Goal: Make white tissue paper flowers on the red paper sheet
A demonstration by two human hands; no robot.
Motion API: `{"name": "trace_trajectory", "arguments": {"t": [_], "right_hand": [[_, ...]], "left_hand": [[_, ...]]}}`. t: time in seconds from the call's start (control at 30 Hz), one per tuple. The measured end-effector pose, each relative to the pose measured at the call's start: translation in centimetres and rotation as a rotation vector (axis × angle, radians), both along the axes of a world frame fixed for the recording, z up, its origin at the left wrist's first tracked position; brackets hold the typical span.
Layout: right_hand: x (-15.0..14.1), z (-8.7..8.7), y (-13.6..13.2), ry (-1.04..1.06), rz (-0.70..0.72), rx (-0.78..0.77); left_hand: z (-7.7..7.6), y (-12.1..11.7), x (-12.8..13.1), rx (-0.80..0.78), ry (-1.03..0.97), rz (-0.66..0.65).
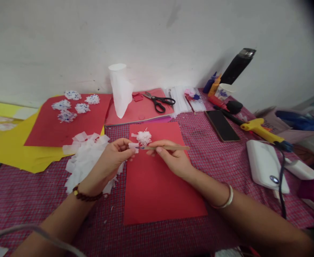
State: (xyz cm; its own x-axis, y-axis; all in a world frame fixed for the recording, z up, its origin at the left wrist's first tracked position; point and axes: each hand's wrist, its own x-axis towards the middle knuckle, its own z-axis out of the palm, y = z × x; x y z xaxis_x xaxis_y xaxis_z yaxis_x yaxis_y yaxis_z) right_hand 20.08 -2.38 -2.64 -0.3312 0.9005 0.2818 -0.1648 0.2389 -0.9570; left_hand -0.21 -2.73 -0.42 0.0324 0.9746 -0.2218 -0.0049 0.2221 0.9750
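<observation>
My left hand (113, 157) pinches a small square of white tissue paper (133, 145) between thumb and fingers. My right hand (170, 157) grips a thin wooden stick (165, 147), held level, its tip touching the tissue square. Both hands hover over a red paper sheet (157, 185) on the checked tablecloth. A white fluffy tissue flower (143, 137) lies on that sheet just beyond the hands. A pile of cut white tissue pieces (86, 157) sits under and left of my left wrist.
Another red sheet (52, 125) with several white-and-blue tissue flowers lies at the left on yellow paper (18, 153). Scissors (159, 101), a white paper roll (121, 89), a phone (222, 125), a yellow glue gun (262, 131), a white box (266, 164), a black bottle (237, 66) stand behind and right.
</observation>
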Motion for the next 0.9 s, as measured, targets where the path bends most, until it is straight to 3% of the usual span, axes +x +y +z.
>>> {"name": "trace_trajectory", "arguments": {"t": [0.57,0.77,0.9], "right_hand": [[0.0,-0.6,0.3,0.015,0.013,-0.011],[-0.2,-0.8,0.2,0.222,0.006,-0.181],[-0.4,-0.7,0.0,0.288,0.033,-0.311]], "left_hand": [[-0.2,-0.3,0.0,0.032,0.012,-0.023],[0.4,-0.2,-1.2,-0.125,-0.281,-0.199],[0.5,-0.6,-1.0,0.022,-0.135,-0.194]]}}
